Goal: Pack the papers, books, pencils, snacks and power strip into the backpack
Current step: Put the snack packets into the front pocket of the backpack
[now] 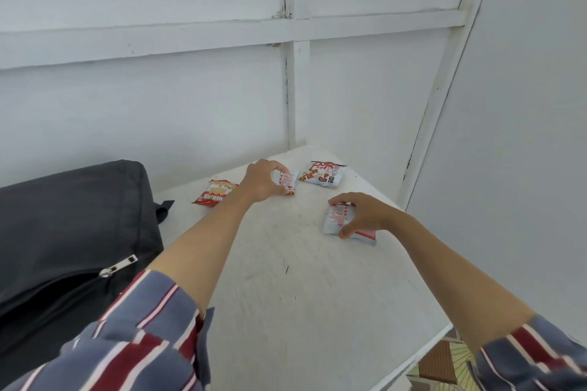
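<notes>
White table [286,295] fills centre & lower middle of frame, top scuffed w/ faint grey marks, one small dark scratch [287,269] near middle. Back wall [143,111] across upper left, painted white, w/ horiz batten [190,38] crossed by vert batten [297,89]; paint chipped at joint [284,11]. Side wall [524,105] upper right, plain white. Lower right corner, below table edge: brown slab [440,362] on patterned floor [459,355], details unclear
</notes>
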